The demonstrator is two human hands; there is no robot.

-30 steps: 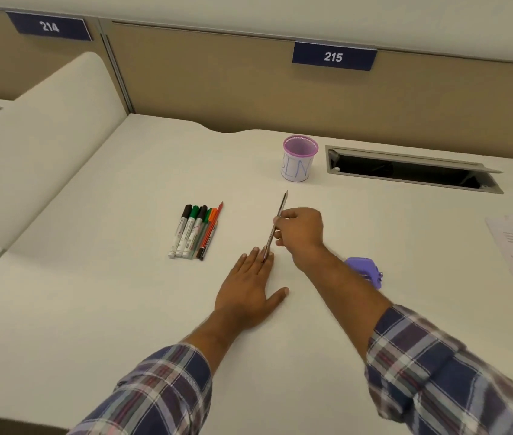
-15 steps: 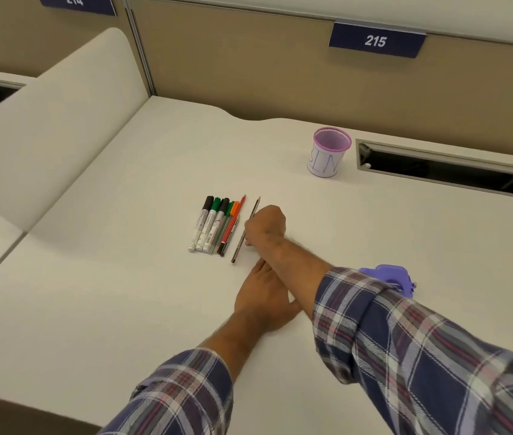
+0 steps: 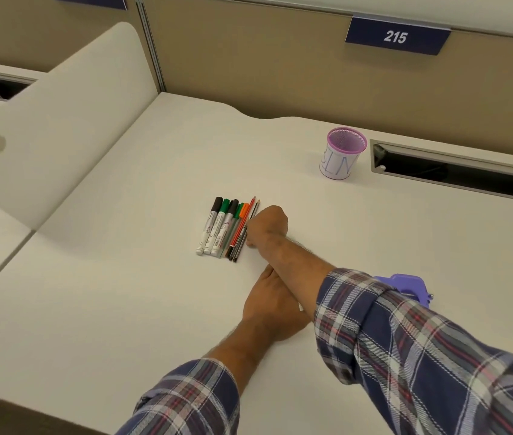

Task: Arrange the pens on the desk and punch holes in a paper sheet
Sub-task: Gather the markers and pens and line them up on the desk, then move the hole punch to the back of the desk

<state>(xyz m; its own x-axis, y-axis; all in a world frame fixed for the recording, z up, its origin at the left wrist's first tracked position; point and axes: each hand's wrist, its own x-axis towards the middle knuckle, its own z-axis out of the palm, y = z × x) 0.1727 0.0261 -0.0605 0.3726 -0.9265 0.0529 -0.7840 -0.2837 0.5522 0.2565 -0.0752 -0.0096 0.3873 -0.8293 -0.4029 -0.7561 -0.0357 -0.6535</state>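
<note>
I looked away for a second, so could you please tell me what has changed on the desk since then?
The right hand carried the thin pencil leftward across the left hand and laid it against the row of markers. The left hand stayed flat; the purple cup and hole punch kept their places.

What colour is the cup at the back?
The mesh pen cup is purple with a white paper wrap, seen in the head view.

A purple mesh pen cup (image 3: 345, 153) stands upright near the back of the desk — just beside it, to the right, a recessed cable slot (image 3: 456, 171); above, a "215" sign (image 3: 397, 38).
</note>
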